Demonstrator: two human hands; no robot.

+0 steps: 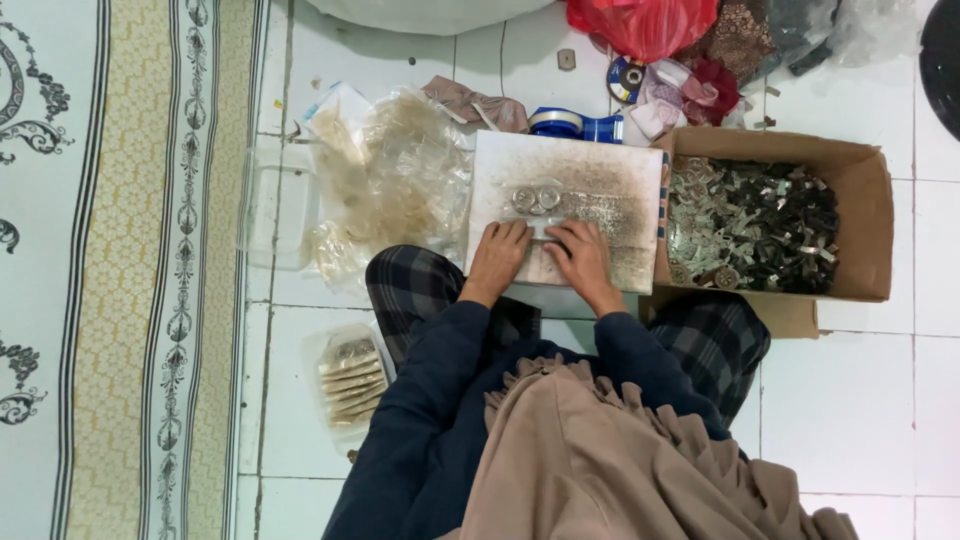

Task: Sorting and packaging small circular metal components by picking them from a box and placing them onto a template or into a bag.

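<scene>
**Steady fingers on the small packet**

Head view: both hands, left hand point(497, 252) and right hand point(580, 252), pinch a small clear plastic packet point(540, 232) on the scuffed white board point(620, 190), below round metal rings point(537, 198). Best keep it flat, fingertips close.

sleeves: long, dark blue, down to the wrists | scarf: soft light-brown cloth with a frilly edge | trousers: dark checked | left hand point(497, 252), right hand point(580, 256): bare

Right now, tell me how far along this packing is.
Done: a tub of filled packets by the knee. In hand: left hand and right hand press on the board, near a few rings. Left: a box full of metal pieces.
</scene>
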